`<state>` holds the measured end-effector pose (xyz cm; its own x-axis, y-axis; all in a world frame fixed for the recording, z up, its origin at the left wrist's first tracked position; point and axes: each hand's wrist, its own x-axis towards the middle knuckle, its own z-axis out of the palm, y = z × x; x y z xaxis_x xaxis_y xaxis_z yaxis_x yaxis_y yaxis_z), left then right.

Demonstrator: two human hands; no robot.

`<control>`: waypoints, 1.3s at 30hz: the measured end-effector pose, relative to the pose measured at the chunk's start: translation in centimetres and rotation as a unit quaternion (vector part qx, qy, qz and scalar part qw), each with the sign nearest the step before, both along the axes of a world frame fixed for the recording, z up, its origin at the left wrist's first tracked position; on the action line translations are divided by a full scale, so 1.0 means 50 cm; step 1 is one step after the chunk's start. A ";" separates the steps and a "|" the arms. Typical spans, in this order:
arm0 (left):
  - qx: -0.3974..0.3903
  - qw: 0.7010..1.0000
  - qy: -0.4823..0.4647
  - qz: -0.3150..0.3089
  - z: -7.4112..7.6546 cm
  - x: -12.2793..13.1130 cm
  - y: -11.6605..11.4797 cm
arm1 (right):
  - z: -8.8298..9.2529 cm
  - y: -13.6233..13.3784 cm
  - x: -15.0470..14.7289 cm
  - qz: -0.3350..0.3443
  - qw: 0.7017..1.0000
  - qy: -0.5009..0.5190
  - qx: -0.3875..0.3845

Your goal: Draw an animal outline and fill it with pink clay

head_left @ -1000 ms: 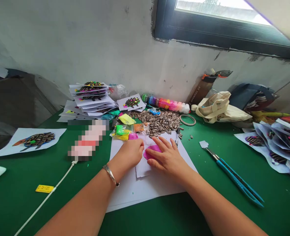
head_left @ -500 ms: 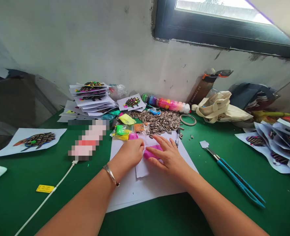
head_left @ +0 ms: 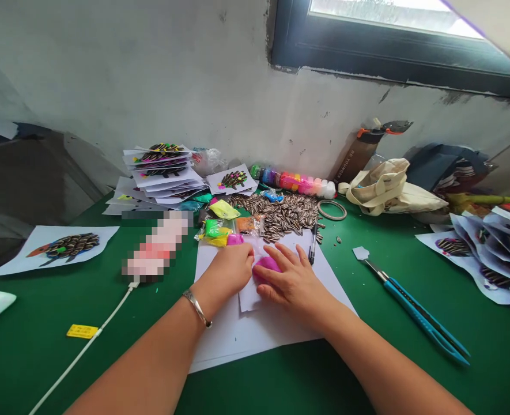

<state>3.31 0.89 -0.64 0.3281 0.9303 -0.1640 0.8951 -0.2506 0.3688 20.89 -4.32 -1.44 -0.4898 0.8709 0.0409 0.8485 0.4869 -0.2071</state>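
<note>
Since the earlier frame, the right hand (head_left: 293,282) has dropped down onto the blob of bright pink modelling clay (head_left: 265,266), and the clay now looks rounder and flatter under it. The right hand's fingers (head_left: 280,256) are spread and resting on top, not pinching anything, so it looks like a press-and-smear rather than a grip. The left hand (head_left: 229,270) stays curled at the edge of the small white paper card (head_left: 250,294). Can't really tell if those fingers are gripping the card or just leaning on it, but it seems to be there to stop it sliding. The clay sits on that card, which lies on a larger white paper sheet (head_left: 255,340) on the green tabletop (head_left: 56,340), probably to keep the sticky stuff off the surface. Striped sunflower seeds (head_left: 276,216) are heaped just ahead, handy for reaching, with little clay bags beside them, and a blue craft knife (head_left: 419,320) lies off to the right.
</note>
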 end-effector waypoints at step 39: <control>0.005 1.000 -0.025 -0.004 0.002 0.000 -0.001 | 0.048 -0.018 0.076 0.028 0.996 -0.008 -0.088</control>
